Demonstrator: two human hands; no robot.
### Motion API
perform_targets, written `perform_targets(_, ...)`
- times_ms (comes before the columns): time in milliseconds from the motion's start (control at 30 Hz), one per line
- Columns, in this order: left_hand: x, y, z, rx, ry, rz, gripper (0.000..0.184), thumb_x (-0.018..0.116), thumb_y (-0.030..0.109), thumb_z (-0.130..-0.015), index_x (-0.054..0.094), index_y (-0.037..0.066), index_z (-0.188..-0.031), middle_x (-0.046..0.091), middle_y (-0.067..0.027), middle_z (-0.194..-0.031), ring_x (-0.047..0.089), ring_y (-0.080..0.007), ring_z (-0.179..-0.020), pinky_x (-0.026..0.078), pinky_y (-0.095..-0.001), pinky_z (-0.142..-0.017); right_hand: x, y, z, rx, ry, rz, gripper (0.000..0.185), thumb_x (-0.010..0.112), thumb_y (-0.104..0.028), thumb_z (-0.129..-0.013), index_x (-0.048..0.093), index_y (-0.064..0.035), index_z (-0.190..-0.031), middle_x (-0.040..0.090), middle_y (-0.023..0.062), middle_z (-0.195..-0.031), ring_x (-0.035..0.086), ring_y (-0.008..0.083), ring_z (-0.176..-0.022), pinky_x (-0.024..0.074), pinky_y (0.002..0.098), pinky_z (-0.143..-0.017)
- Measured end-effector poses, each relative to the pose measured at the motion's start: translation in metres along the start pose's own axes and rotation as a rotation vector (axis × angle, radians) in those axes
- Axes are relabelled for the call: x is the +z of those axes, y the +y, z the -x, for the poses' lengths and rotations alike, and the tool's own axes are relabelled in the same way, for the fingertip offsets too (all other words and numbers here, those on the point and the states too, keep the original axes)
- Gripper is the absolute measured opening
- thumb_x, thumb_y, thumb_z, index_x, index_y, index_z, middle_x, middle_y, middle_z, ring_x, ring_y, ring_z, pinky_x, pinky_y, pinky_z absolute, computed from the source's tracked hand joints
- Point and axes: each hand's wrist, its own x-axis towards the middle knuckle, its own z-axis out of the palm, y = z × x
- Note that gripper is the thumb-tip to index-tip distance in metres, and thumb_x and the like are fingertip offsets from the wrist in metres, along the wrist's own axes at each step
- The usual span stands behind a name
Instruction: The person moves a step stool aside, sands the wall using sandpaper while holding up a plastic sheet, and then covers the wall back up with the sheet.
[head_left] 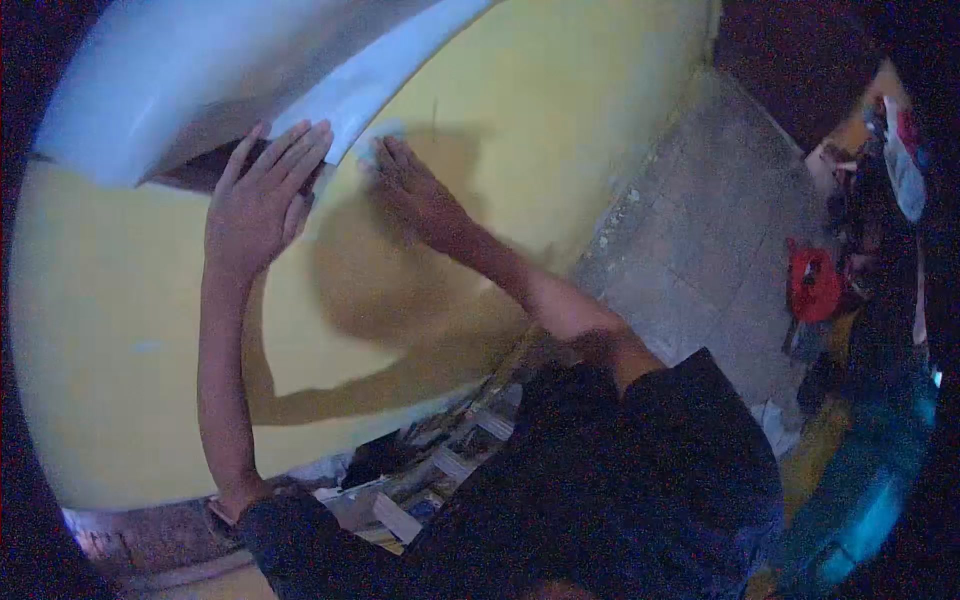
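My left hand (262, 195) lies with fingers spread on the edge of a glossy white sheet (360, 85) and a dark strip (200, 168) beside it. Whether the sheet is fabric or plastic I cannot tell. My right hand (415, 195) rests on the yellow surface (560, 120) just right of the sheet's edge, fingers stretched forward. A small pale patch (368, 150) shows at its fingertips; what it is stays unclear. Both hands appear to press flat. Shadows of my head and arm fall across the yellow surface.
Tiled grey floor (700, 230) runs along the right side. A red plastic item (815, 285) sits among clutter at the far right. Below the yellow surface's near edge are slatted pieces (455, 465) and scraps. A teal object (865, 520) is at the lower right.
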Motion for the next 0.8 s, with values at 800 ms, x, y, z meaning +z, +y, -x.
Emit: perform_targets(800,-0.003,-0.001,0.016,-0.046,0.057,0.008,0.05,0.051,0.018,-0.085,0.045,0.019,-0.134,0.045,0.0063,-0.14,0.042,-0.0125,-0.128,0.027,-0.0394,-0.111,0.013,-0.055,-0.021,0.17,-0.091,0.026,0.042,0.041,-0.008,-0.091,0.039,0.0044,-0.131,0.035,0.0272,-0.138,0.031,0.0409,-0.132,0.0208,0.0463,-0.114)
